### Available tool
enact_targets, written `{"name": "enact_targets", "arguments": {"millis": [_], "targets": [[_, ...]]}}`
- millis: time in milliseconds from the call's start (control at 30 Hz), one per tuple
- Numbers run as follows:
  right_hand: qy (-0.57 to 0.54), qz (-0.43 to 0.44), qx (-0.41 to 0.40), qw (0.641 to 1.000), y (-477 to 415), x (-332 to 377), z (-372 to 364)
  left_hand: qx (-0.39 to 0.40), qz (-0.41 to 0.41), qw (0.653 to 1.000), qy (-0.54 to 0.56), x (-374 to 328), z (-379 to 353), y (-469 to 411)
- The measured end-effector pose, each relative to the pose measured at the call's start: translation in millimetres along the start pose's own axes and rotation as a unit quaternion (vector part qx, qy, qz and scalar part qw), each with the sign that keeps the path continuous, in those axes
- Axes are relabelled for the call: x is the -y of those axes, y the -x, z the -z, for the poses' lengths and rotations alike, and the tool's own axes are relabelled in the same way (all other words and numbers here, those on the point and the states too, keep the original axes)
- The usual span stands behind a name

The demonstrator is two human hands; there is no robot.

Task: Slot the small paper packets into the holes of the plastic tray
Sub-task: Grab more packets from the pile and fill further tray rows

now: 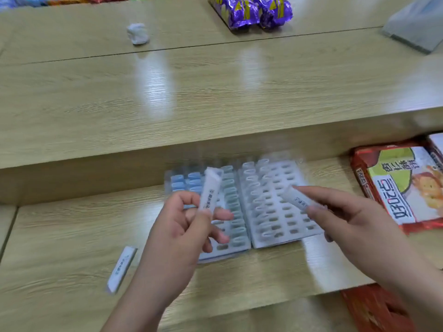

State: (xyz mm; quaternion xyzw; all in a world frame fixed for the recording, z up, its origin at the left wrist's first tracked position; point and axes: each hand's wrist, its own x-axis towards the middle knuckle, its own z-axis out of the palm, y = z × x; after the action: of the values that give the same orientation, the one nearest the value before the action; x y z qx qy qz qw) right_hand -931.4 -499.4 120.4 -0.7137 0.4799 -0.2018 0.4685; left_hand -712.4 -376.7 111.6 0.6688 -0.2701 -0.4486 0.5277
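From the head camera, the plastic tray (275, 188) lies flat on the lower wooden shelf (60, 236), two perforated panels side by side, and everything else is best placed from it. The left hand (182, 226) hovers over the tray's left panel, its fingers pinched on a paper packet (210, 190) that stands nearly upright, long axis running up and slightly away, its upper end over the rows of slots. The right hand (354, 219) sits at the tray's right edge, thumb and forefinger closed on a second packet (297, 200) whose long axis slants down and left toward the right panel's holes; this packet looks nearer to a hole, so I judge the right hand is the likelier to slot first. A third packet (121, 268) lies loose on the shelf, well to the tray's left and nearer the left hand. Blue shapes, probably packets already seated, fill the tray's far-left corner, though blur keeps me from being sure.
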Motion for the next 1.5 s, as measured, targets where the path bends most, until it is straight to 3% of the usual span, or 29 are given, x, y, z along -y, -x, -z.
{"name": "enact_targets", "arguments": {"millis": [167,467,767,1000,1133,1333,1500], "targets": [[0.144,0.045,-0.015,0.988,-7,-29,21,0.009,-0.014,0.998,-0.053,-2,-38,-4],[0.142,0.116,-0.049,0.982,-49,-46,-7,-0.153,-0.049,0.985,-0.055,11,-66,-21],[0.122,0.176,-0.025,0.977,-79,-62,-27,-0.144,-0.111,0.973,-0.141,18,-79,-37],[0.246,0.315,-0.084,0.913,-83,-69,-29,-0.17,-0.082,0.97,-0.151,29,-86,-43],[0.321,0.313,-0.103,0.888,-80,-68,-31,-0.161,-0.081,0.969,-0.168,29,-89,-42],[0.291,0.344,-0.081,0.889,-78,-78,-38,-0.165,-0.084,0.964,-0.19,29,-88,-45],[0.053,0.256,-0.031,0.965,-71,-53,-26,-0.144,-0.115,0.957,-0.223,24,-91,-45]]}}
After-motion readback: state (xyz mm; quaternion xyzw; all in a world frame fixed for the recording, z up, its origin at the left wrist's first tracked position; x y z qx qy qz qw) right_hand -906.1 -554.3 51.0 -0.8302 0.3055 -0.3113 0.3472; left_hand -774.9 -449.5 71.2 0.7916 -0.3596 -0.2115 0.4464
